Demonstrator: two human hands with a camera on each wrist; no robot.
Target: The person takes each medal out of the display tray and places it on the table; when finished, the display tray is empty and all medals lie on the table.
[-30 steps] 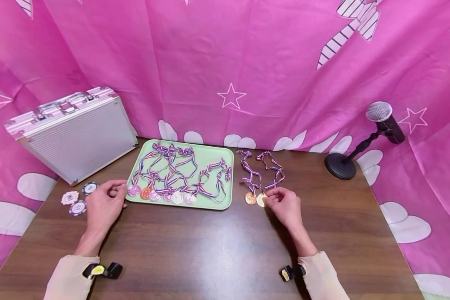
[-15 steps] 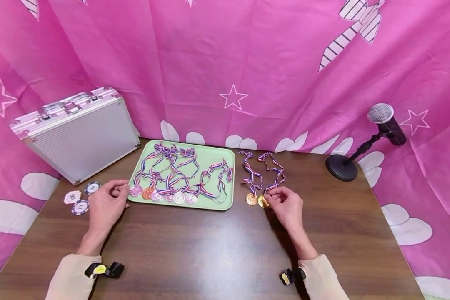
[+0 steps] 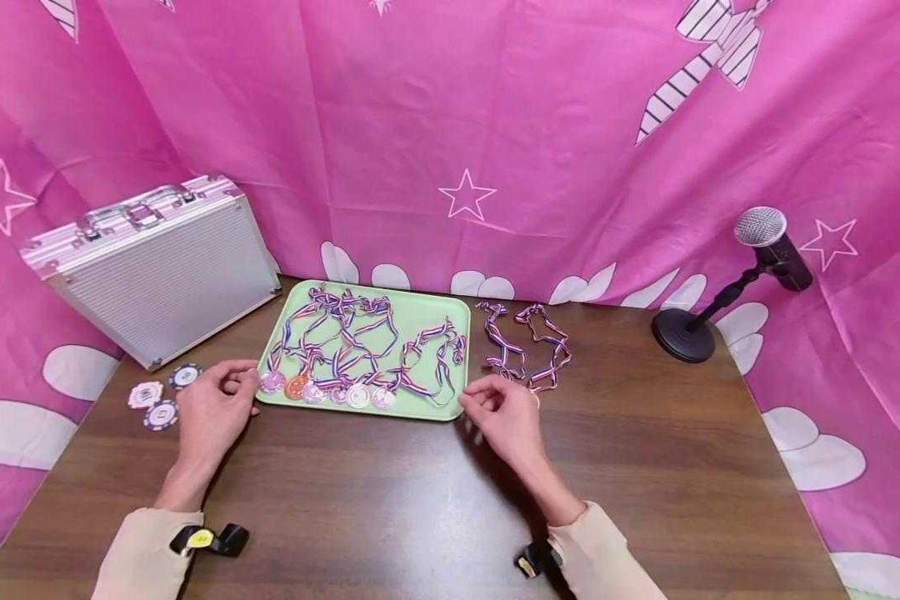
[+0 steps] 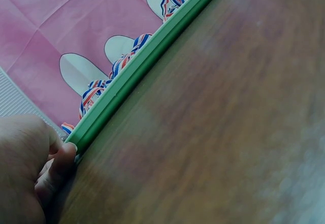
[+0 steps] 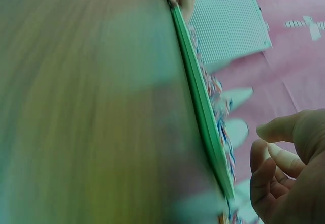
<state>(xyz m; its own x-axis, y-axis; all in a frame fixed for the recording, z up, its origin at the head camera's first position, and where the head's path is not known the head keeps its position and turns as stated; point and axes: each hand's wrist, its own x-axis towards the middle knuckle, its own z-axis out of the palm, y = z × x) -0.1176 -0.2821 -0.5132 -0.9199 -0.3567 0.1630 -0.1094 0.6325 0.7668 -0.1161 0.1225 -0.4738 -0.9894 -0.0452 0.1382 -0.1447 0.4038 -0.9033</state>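
Note:
My left hand (image 3: 216, 412) pinches the left front corner of a light green tray (image 3: 420, 307), its thumb on the rim (image 4: 122, 89) in the left wrist view. On the tray lie several medals (image 3: 357, 395) in a front row, with striped red, white and blue ribbons tangled behind them. My right hand (image 3: 508, 423) is at the tray's right front corner, thumb and fingers parted and holding nothing in the right wrist view. Behind it, two more medal ribbons (image 3: 562, 354) lie on the table; their medals are mostly hidden by the hand.
A silver aluminium case (image 3: 168, 279) stands at the back left. Several poker chips (image 3: 161, 415) lie beside my left hand. At the right, a microphone (image 3: 774, 248) sits on a black stand (image 3: 682, 335). A pink curtain (image 3: 390, 167) hangs behind the wooden table (image 3: 390, 517).
My right hand has left the gold medal on the table and moved left to the tray's right front corner. My left hand stays at the tray's left corner.

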